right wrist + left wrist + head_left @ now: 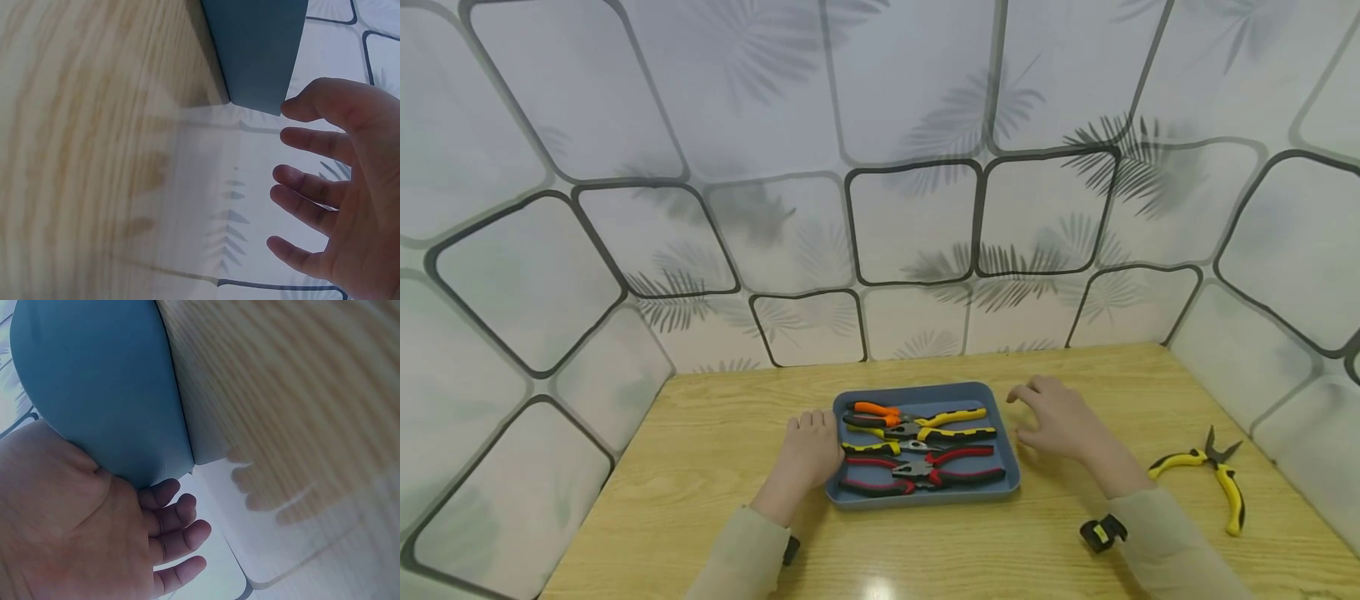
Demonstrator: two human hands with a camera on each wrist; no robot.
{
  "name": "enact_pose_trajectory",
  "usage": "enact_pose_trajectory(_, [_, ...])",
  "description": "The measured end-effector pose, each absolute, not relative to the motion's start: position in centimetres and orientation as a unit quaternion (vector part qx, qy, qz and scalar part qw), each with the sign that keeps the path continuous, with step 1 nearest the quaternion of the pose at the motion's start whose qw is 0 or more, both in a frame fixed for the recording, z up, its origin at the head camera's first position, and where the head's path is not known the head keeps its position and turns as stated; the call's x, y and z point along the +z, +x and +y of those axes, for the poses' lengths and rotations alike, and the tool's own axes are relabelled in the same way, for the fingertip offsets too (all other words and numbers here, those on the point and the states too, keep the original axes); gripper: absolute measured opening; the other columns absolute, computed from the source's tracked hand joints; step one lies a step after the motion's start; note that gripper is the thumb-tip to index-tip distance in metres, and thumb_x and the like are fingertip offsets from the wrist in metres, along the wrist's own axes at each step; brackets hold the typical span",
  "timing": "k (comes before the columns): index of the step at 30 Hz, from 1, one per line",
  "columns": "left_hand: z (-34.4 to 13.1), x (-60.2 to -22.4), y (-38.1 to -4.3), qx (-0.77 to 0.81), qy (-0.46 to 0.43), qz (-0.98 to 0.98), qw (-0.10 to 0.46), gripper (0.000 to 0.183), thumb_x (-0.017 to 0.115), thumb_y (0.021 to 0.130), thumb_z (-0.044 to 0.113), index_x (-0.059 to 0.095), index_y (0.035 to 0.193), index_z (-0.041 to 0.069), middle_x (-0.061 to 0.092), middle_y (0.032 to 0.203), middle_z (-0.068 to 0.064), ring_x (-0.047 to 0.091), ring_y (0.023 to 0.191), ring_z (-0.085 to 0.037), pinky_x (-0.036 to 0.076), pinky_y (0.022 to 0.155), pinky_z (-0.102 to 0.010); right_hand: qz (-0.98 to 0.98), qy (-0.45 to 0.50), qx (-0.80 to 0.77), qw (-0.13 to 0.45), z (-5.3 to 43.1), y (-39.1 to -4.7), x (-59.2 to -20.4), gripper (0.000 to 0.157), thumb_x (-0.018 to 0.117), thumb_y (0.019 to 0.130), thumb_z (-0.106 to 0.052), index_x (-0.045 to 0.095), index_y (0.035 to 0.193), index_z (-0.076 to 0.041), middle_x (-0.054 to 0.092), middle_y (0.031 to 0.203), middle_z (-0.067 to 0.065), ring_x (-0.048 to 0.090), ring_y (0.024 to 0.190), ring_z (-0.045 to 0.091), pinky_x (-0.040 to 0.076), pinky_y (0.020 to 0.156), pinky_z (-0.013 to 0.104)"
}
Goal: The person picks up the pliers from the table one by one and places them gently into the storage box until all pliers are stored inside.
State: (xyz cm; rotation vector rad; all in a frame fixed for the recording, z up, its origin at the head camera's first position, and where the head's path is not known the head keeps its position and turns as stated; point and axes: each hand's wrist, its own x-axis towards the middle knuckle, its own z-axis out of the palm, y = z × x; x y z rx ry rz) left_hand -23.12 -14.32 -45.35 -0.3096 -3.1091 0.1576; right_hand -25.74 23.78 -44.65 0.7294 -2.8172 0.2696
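A blue-grey tray (925, 502) lies on the table with several pliers in it. Orange-handled pliers (874, 409) are at its far left, yellow-and-black pliers (957, 435) across the middle, and red-and-black pliers (962, 477) along the near side. My left hand (811, 450) holds the tray's left edge. In the left wrist view its palm is against the tray wall (100, 381), the fingertips (199, 532) reach past the corner, and the thumb is hidden behind the wall. My right hand (1056, 419) hovers off the tray's right side, fingers spread and loosely bent, holding nothing.
Yellow-handled pliers (1213, 471) lie with spread jaws on the wooden table (700, 500), right of my right forearm. A patterned wall (910, 325) closes off the back and both sides. A small black device (1102, 533) sits at my right wrist.
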Motion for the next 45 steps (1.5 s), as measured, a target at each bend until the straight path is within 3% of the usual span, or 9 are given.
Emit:
enact_pose_trajectory(20, [-14.2, -45.0, -23.1, 0.051, -0.103, -0.993, 0.007, 0.035, 0.051, 0.089, 0.026, 0.051, 0.108, -0.002, 0.055, 0.101, -0.017, 0.051, 0.095, -0.031, 0.039, 0.084, -0.047, -0.971, 0.203, 0.094, 0.083, 26.0, -24.9, -45.1, 0.038, 0.072, 0.074, -0.027, 0.063, 0.11, -0.017, 0.056, 0.095, 0.005, 0.054, 0.085, 0.024, 0.043, 0.062, 0.041])
enact_pose_trajectory(45, [-14.2, -45.1, -23.2, 0.054, -0.094, -0.994, -0.016, 0.036, 0.048, 0.09, 0.025, 0.05, 0.113, -0.002, 0.054, 0.104, -0.017, 0.05, 0.097, -0.03, 0.039, 0.085, -0.046, -0.975, 0.175, 0.111, 0.077, 29.2, -24.0, -45.4, 0.039, 0.071, 0.075, -0.027, 0.062, 0.111, -0.014, 0.059, 0.104, 0.011, 0.056, 0.095, 0.034, 0.046, 0.075, 0.052])
